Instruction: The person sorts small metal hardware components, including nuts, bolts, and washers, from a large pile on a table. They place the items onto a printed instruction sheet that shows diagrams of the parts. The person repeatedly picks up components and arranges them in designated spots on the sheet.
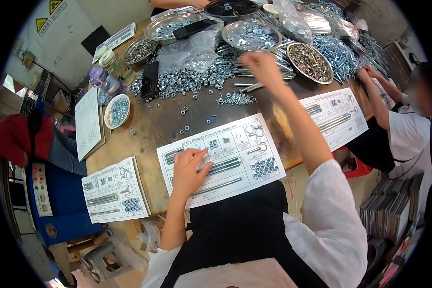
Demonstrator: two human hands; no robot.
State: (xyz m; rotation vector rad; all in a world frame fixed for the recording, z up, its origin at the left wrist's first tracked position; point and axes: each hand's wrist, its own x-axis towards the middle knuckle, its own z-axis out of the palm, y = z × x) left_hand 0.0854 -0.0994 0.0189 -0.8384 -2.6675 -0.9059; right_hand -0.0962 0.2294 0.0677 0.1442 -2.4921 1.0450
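My left hand [191, 173] lies with fingers spread on a printed hardware card [269, 141] in front of me. The card carries pictures of bolts, nuts, washers and pins, and its left part is covered by the hand. Beyond the fingertips is a washer [197, 145]. My right hand [260, 66] is stretched forward, just in front of a metal bowl of flat washers [252, 35]. Motion smears its fingers, so what they hold cannot be made out. Long bolts [285, 71] lie beneath and beside it. Short screws [236, 99] form a small pile nearer me.
Loose nuts [187, 79] spread across the far left of the table, beside a black phone [150, 80]. A bowl of small fasteners [310, 63] stands right of my right hand. More cards [116, 189] lie left. A co-worker's hands [367, 73] work at the right edge.
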